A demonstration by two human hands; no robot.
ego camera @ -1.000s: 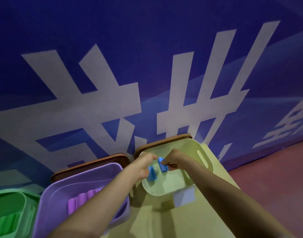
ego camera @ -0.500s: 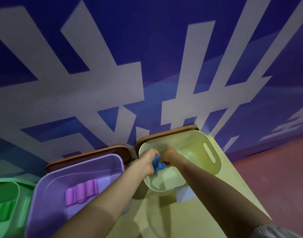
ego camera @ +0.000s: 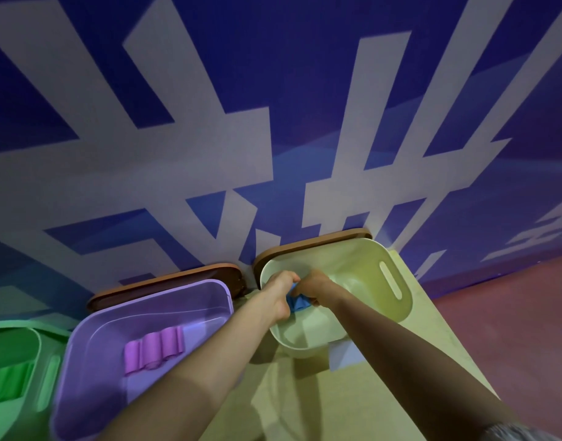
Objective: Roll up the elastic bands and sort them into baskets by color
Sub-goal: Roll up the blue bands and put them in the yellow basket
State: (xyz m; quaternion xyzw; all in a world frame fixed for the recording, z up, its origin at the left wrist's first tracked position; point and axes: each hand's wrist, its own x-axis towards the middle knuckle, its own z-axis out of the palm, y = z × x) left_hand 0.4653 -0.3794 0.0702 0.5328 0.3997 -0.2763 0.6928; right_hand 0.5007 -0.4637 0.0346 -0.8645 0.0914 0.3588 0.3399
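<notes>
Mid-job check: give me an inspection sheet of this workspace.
Surface: pale table, baskets at its far edge.
Job's things: blue band held over the cream basket; purple rolls in the purple basket; green rolls in the green basket.
Clutter: brown boards behind two baskets; pale block beside the cream basket.
Hands: left hand and right hand both grip the blue band.
Cables: nothing seen.
Surroundings: blue wall with white lettering; red floor.

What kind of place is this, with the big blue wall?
Probably an indoor hall or booth set up for sorting, not a home: a giant blue printed wall with pale characters, a reddish floor, and a table holding a purple basket and a pale basket.
</notes>
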